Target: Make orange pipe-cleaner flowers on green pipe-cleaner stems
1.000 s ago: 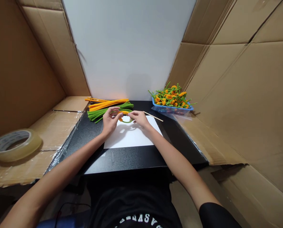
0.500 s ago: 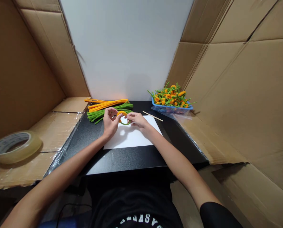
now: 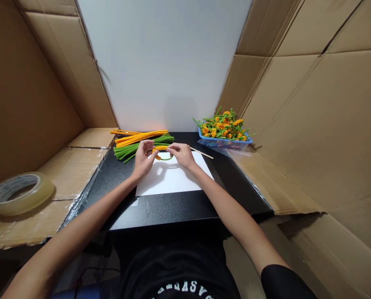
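Above the white paper [image 3: 173,178] near the worktop's [image 3: 173,207] far edge, the left hand [image 3: 144,160] and right hand [image 3: 182,154] pinch an orange-and-green pipe-cleaner piece [image 3: 160,148], each grip closed on it. Bundled pipe cleaners [image 3: 141,143] lie toward the far left corner.

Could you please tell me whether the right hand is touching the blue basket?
Apart: the head view shows black tabletop between right hand and blue basket.

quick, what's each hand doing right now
Left hand: pinching the orange and green fuzzy piece.
Right hand: fingertips closed on the same piece's other side.
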